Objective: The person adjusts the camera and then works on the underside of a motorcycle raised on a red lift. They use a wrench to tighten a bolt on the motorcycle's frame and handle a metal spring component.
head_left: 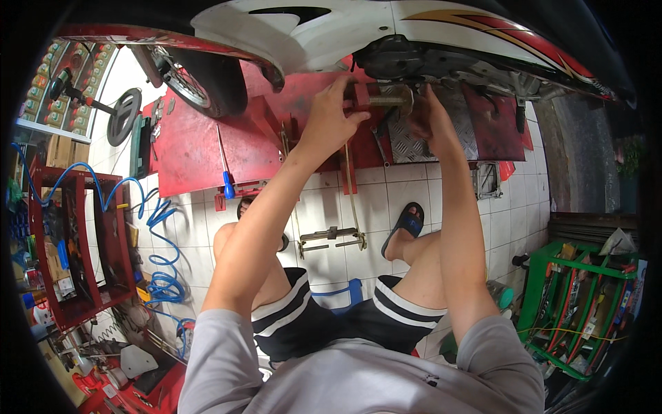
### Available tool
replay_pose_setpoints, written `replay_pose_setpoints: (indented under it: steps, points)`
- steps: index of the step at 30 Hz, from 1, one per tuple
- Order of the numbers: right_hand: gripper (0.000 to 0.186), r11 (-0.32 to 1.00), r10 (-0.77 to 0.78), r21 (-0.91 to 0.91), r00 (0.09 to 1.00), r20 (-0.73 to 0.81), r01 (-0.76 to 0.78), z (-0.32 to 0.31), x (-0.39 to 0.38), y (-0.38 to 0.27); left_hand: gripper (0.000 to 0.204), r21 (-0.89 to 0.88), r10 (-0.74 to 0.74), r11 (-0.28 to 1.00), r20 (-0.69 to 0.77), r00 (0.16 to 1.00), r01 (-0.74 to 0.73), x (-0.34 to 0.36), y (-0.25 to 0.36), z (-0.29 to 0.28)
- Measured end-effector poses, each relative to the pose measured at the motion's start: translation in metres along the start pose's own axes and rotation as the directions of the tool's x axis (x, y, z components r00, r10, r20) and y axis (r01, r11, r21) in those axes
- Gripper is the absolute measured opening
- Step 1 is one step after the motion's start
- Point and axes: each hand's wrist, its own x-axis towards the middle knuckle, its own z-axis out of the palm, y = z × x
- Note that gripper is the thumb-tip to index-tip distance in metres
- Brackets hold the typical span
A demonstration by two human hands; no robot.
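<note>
Ribbed rod (387, 101) on the near side of the motorbike engine (394, 56), held in the left hand (332, 117), unclear if also in the right hand (436, 123), perhaps liable to slip if supported unevenly.

left hand (329, 123): curled | right hand (436, 125): curled, partly shadowed | arms (256, 231): outstretched forward

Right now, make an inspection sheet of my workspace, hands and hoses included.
Surface: scuffed red platform with a patterned metal plate.
Job's things: threaded rod with a disc, near the motorcycle.
Clutter: blue-handled screwdriver at the platform's near edge; wrench beside the plate.
Hands: left hand at the rod's red end, right hand at its disc end; grips partly hidden.
Cables: blue coiled hose at left, partly over the tiled floor.
Surroundings: red shelf left, green rack right.
</note>
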Motion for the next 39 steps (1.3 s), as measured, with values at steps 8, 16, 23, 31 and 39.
replay_pose_setpoints:
  steps: [8,16,23,31,39]
  points:
    - [0.067,0.997,-0.069,-0.026,0.997,0.020,0.069,-0.010,0.001,0.001,0.059,-0.005,-0.087,0.996,0.032,0.996,0.087,0.001,-0.002,0.001]
    - [0.066,0.999,-0.005,-0.034,0.997,0.075,0.008,-0.017,0.000,0.005,0.058,0.047,-0.061,0.997,0.028,0.998,0.060,0.001,0.005,0.001]
    - [0.063,0.998,-0.034,-0.061,0.999,-0.039,0.031,-0.017,-0.008,-0.004,0.058,0.002,-0.083,0.997,0.029,0.996,0.083,0.002,-0.004,0.002]
    - [0.062,0.994,-0.107,0.028,0.993,0.047,0.105,-0.019,0.006,0.006,0.055,0.062,-0.064,0.996,0.050,0.997,0.061,0.004,0.002,0.000]
    - [0.063,0.995,-0.100,-0.020,0.995,-0.007,0.100,-0.009,-0.007,0.003,0.055,0.052,-0.013,0.999,0.001,1.000,0.013,0.003,-0.007,0.006]
